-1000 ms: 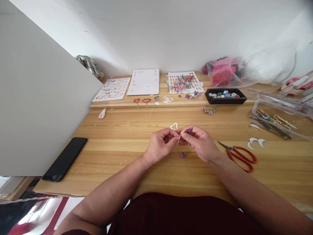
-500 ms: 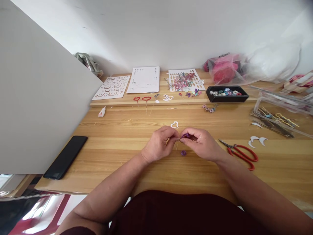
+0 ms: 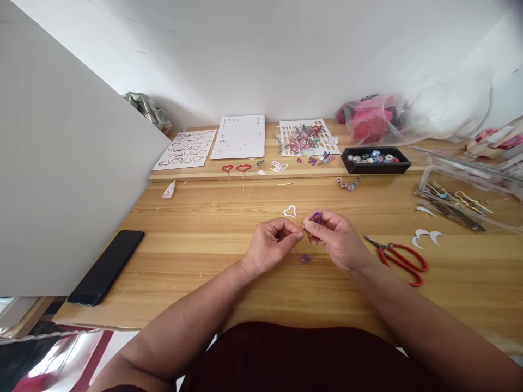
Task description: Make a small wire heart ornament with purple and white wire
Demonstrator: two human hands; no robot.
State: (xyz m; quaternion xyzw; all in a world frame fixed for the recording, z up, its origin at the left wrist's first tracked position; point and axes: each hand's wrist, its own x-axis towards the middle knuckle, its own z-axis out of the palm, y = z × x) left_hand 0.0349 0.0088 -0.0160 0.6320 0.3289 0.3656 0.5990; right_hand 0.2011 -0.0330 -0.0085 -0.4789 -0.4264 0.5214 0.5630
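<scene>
Left hand (image 3: 269, 243) pinched narrow, thumb against forefinger, apparently on a thin gold strand (image 3: 303, 226); right hand (image 3: 337, 239) pinches a purple looped piece (image 3: 316, 218), held up over the middle of the table (image 3: 212, 239), fingertips of both hands nearly meeting. Risks, my judgement: strand could slip or kink if either pinch loosens or pulls unevenly, being so fine; purple loop could bend out of shape if the right grip squeezes hard. Purple ring-shaped spool (image 3: 305, 258) lies just near of the fingers, so a dropped wrist might knock it rolling. White heart cut-out (image 3: 290, 210), just far of the left fingers, could get brushed aside. Red-handled scissors (image 3: 382, 248) sit right, partly behind the right forearm. Hard to make out: strand's ends, and whether it joins the loop; fingers cover the contact. Clear box (image 3: 474, 190), far right, blurry.
</scene>
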